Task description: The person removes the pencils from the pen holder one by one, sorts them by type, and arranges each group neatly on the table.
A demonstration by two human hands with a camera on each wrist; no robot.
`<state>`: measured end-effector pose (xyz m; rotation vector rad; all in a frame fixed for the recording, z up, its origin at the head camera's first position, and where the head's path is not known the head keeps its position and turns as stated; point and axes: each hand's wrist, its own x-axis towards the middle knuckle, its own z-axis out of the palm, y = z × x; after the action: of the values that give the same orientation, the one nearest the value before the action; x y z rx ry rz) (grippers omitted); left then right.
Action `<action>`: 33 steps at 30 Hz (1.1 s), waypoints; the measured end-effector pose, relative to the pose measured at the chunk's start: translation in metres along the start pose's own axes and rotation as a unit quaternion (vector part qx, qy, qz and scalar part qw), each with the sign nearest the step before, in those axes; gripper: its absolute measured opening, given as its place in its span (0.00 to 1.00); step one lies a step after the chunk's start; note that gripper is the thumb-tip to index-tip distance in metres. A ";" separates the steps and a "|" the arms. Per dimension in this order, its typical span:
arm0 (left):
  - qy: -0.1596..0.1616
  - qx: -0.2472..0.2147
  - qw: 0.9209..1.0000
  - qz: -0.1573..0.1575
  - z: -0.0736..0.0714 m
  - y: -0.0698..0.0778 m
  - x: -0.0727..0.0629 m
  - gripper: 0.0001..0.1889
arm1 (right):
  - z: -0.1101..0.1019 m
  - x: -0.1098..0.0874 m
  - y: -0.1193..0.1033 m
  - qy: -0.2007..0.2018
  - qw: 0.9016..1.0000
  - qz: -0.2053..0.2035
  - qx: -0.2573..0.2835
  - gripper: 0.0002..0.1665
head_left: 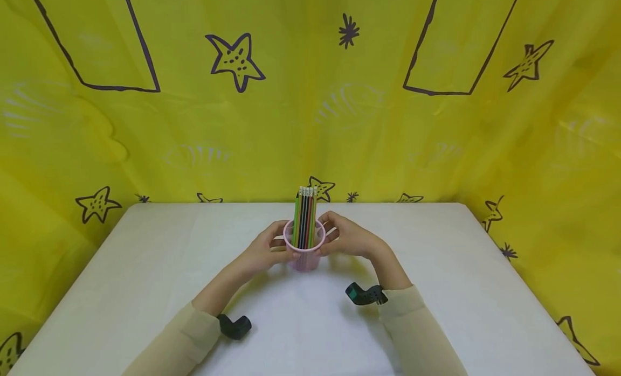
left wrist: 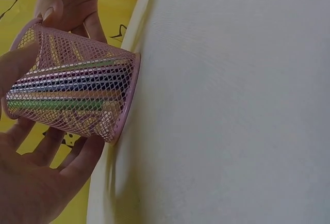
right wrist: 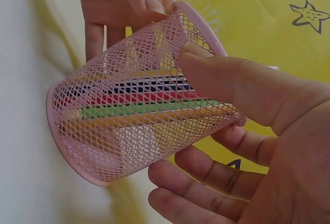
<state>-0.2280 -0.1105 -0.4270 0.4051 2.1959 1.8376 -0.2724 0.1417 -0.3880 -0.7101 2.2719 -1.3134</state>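
Observation:
A pink mesh pencil cup [head_left: 304, 263] stands upright near the middle of the white table in the head view. Several pencils [head_left: 304, 217], striped green, black and red with pale eraser ends up, lean together inside it. My left hand [head_left: 262, 252] holds the cup's left side, thumb at the front near the rim and fingers behind. From the other side my right hand [head_left: 350, 237] grips it the same way. In the right wrist view the right thumb [right wrist: 227, 82] lies across the mesh [right wrist: 139, 110] just below the rim. The cup's base is close over the tabletop.
The white table [head_left: 184, 236] reaches back to a yellow curtain [head_left: 286, 123] with drawn stars and frames, which also hangs along both sides. Dark wrist cameras [head_left: 235, 327] stick out inward from both sleeves, above the table.

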 end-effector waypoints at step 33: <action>0.003 0.006 0.998 0.060 -0.011 -0.007 -0.027 0.35 | 0.032 0.014 -0.013 0.226 0.973 -0.044 0.018 0.18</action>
<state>-0.2073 -0.1318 -0.4318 0.5462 2.2325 1.8874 -0.2621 0.1061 -0.3932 -0.5467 2.5784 -1.6967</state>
